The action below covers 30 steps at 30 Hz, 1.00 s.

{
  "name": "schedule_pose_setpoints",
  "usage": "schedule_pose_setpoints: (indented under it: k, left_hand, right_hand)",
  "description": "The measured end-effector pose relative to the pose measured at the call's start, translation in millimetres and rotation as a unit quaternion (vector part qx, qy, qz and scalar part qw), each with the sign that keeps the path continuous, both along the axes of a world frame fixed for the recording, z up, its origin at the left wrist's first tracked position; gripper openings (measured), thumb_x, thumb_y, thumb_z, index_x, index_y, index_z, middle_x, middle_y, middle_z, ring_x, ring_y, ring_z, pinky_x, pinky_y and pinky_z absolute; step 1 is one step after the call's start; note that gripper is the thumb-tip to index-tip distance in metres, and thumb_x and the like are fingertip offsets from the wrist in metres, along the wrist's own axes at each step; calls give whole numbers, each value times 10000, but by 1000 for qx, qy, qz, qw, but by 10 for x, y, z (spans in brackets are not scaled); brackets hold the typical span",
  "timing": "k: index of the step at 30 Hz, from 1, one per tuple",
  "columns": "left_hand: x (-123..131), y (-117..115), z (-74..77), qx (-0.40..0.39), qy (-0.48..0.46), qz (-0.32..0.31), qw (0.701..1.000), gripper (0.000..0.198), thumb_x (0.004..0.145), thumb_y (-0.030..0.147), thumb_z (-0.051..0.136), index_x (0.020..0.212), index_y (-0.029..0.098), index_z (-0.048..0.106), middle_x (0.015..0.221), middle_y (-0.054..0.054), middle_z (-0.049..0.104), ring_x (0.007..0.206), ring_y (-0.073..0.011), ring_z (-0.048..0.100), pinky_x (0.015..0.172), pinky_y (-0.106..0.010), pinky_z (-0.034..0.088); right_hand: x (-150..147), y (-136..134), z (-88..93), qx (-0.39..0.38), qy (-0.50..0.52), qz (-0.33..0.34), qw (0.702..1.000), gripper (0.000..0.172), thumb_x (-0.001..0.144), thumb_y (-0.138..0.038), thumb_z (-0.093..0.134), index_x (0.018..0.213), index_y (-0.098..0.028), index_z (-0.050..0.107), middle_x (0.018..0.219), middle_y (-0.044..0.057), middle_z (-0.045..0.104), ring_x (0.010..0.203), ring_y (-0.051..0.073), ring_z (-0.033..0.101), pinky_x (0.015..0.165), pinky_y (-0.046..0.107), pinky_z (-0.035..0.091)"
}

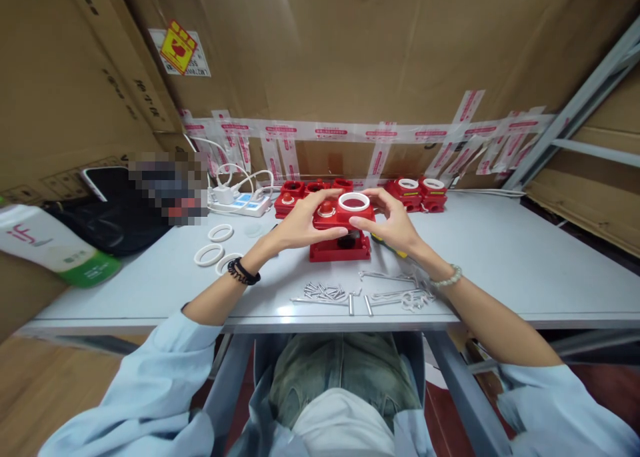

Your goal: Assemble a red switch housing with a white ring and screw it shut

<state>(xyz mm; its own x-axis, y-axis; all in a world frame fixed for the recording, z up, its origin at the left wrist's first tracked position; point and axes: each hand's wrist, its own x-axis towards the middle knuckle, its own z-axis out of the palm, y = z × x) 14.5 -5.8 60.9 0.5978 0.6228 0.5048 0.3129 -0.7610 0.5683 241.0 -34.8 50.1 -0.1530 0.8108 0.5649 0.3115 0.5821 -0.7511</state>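
Observation:
Both hands grip a red housing (pixel 345 215) from its two sides, above a red base (pixel 336 251) on the table. My left hand (pixel 306 223) is closed round its left side, thumb along the front. On the right side, my right hand (pixel 393 222) holds it with the thumb at the front edge. A white ring (pixel 354 202) lies on top of the housing, with a red dome (pixel 327 208) to its left. Something dark shows between housing and base; whether the two parts touch is unclear.
Screws (pixel 327 291) and metal rods (pixel 351 304) lie near the front edge. White rings (pixel 209 255) are at left, beside a power strip (pixel 250 203). More red housings (pixel 433 195) stand behind. A green-white tube (pixel 57 247) lies far left.

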Motion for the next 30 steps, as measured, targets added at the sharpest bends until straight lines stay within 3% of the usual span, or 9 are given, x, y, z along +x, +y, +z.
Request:
schedule_pose_setpoints:
  k: [4,7,9,12,15,25,30]
  left_hand:
    - [62,-15,-11,6,4,0,1000,668,792,453,753,1362,227,486,1370,-113,605,1219,-274,597,1046,-416,467]
    - [43,-1,-18,18,3,2,1000,647,792,453,753,1340,223,499,1379,-111,595,1237,-276,587,1054,-410,464]
    - [28,12,-37,18,13,-1,1000,625,790,454,753,1314,215,513,1365,-115,601,1225,-277,595,1048,-412,468]
    - [23,36,-90,23,24,-12,999,624,779,456,763,1295,206,518,1344,-119,610,1214,-278,601,1044,-415,469]
    - [31,58,-142,26,25,-16,999,633,767,463,772,1287,207,517,1311,-115,626,1186,-273,615,1019,-408,484]
    - [1,70,-242,-20,65,-31,997,618,753,453,765,1265,205,524,1302,-134,624,1142,-276,630,969,-417,495]
    - [9,70,-264,-12,84,-44,995,630,766,494,748,1279,207,520,1295,-118,634,1083,-254,656,912,-363,504]
  right_hand:
    - [-7,-24,-14,10,-33,-2,999,556,692,-462,821,1124,-219,568,1166,96,700,1060,246,671,943,438,519]
    - [6,-57,8,79,-105,-9,991,607,725,-442,793,1240,-249,536,1300,103,626,1207,265,593,1024,482,470]
    - [13,-75,20,129,-169,-11,977,522,756,-427,760,1220,-266,582,1358,103,576,1292,278,521,1088,520,409]
    - [22,-72,11,162,-244,-17,956,313,782,-426,726,1039,-252,685,1364,111,555,1309,304,486,1098,558,376]
    - [38,-47,-15,160,-284,-26,945,263,767,-426,737,954,-242,714,1348,113,571,1304,330,473,1075,586,380]
    - [71,-51,13,118,-342,-11,932,230,771,-365,722,966,-243,727,1255,108,624,1261,314,515,1046,558,393]
    - [70,-61,32,115,-356,1,927,212,774,-319,710,970,-238,714,1224,95,650,1257,306,526,1029,522,416]
